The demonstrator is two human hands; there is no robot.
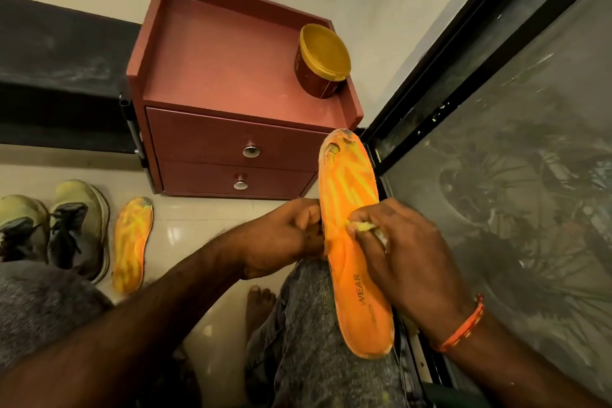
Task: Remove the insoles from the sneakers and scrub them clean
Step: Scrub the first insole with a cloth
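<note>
1. Step in hand, as judged: scrubbing the first insole. Both insoles were already out of the sneakers (53,228), which stood side by side on the tiled floor (205,219) at lower left.
2. The orange insole (351,242) lay lengthwise across the person's knee (311,325), printed side up, worn toe end pointing toward the red bedside cabinet (231,103), heel end nearest the camera.
3. Left hand (284,235): fingers curled round the insole's left edge near mid-length, gripping it to hold it steady.
4. Right hand (397,242): fingers closed in a pinch on a small pale scrubbing piece (364,227), pressed against the insole's surface at about mid-length. Whether it was a cloth, a sponge or a brush could not be told; most of it was hidden by the fingers.
5. Second insole (132,243) lay flat on the floor just beside the sneakers, well apart from both hands; judged not yet scrubbed.
6. A yellow-lidded tub (323,61) sat on the cabinet top near its right rim; contents not visible.
7. Next move, as judged: work the scrubbing piece toward the toe, where dark worn patches showed, with the left hand's grip kept firm so the insole does not flex or slide off the knee. After that, the insole on the floor would need the same.
</note>
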